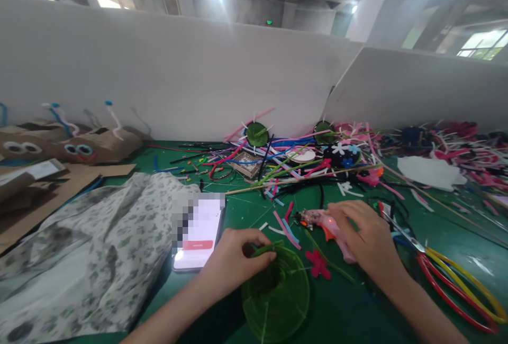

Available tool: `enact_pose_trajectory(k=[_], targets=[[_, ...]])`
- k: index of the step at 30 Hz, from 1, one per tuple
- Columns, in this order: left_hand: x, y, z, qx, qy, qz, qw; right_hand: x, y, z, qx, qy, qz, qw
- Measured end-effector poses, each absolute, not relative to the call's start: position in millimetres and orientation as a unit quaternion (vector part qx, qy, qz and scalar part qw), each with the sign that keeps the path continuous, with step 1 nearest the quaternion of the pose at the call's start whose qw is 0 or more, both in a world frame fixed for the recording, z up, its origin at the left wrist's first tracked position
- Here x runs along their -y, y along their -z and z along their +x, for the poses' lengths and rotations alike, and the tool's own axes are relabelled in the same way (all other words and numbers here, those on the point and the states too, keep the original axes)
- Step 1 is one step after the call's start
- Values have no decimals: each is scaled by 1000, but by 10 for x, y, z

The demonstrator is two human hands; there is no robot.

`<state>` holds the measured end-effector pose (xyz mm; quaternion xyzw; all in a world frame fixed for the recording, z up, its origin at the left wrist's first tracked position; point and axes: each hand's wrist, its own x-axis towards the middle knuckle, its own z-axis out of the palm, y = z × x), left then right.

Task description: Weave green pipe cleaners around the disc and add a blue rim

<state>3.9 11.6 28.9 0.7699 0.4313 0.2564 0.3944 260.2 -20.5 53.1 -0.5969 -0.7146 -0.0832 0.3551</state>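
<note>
Low in the middle of the tabletop sits a round green disc, coiled in rings and crossed by pale threads. The left hand has thumb and fingertips closed on a green strip at the disc's far rim, a pinch that likely steadies both. The right hand curls over a pink glue gun, red light glowing, its nozzle toward the left; how tightly the fingers close is hidden. Between disc and gun lie a red flower and a thin green stem, probably kept within easy reach. Scissors rest right of the right hand, handles toward the near side, perhaps for quick pick-up. A phone and patterned cloth lie to the left. Beyond are heaped coloured strips, cardboard figures and a white partition.
</note>
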Motion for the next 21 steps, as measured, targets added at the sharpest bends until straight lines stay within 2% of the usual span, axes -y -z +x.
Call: enact_pose_trajectory(k=[3,5,9,21], targets=[[-111,-261,21,-454,-266,752,396,265,-346,2803,701,128,-656,248],[-107,-240,13,-464,-275,749,385,298,-197,2855,709,135,-660,209],[-94,-208,11,-465,-291,751,368,286,-24,2915,709,148,-662,192],[-20,-149,34,-456,-317,728,402,130,-56,3040,684,154,-701,132]])
